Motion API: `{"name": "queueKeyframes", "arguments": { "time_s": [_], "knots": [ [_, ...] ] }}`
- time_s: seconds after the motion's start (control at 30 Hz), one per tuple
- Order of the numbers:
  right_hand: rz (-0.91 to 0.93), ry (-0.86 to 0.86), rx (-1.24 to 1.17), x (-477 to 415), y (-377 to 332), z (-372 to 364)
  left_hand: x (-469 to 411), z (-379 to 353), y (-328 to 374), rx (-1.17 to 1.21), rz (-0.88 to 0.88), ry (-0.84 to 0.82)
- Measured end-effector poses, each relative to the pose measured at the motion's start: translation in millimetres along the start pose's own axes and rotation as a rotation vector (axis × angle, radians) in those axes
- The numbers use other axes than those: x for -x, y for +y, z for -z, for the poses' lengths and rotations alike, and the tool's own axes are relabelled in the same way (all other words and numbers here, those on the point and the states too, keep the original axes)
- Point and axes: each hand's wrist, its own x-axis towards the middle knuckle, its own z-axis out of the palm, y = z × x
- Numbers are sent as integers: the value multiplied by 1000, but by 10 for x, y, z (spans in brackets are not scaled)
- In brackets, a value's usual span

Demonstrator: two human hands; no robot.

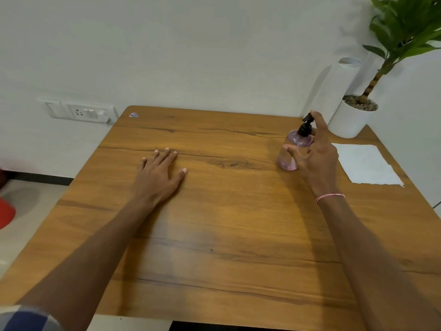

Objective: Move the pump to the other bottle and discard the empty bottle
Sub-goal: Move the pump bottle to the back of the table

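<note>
A clear pink bottle with a black pump stands upright on the wooden table, toward the far right. My right hand is around it from the right, thumb on the bottle's front and a finger over the pump head, fingers loosely curled rather than clamped. My left hand lies flat on the table, palm down, fingers spread, holding nothing. No second bottle is in view.
A white paper sheet lies right of the bottle. A white paper roll and a potted plant stand at the far right corner against the wall. A wall socket is at the left.
</note>
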Motion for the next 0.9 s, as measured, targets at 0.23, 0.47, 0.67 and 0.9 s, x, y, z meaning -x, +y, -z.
{"name": "queueKeyframes", "arguments": {
  "time_s": [0.23,0.47,0.67,0.9],
  "knots": [
    [10,16,44,5,-7,-17,-8,13,1,-6,-101,-58],
    [54,-6,82,0,17,24,11,22,5,8,-92,-49],
    [66,-27,52,4,32,60,12,39,9,14,-98,-47],
    [59,-27,35,1,24,72,9,34,10,9,-95,-48]
  ]
}}
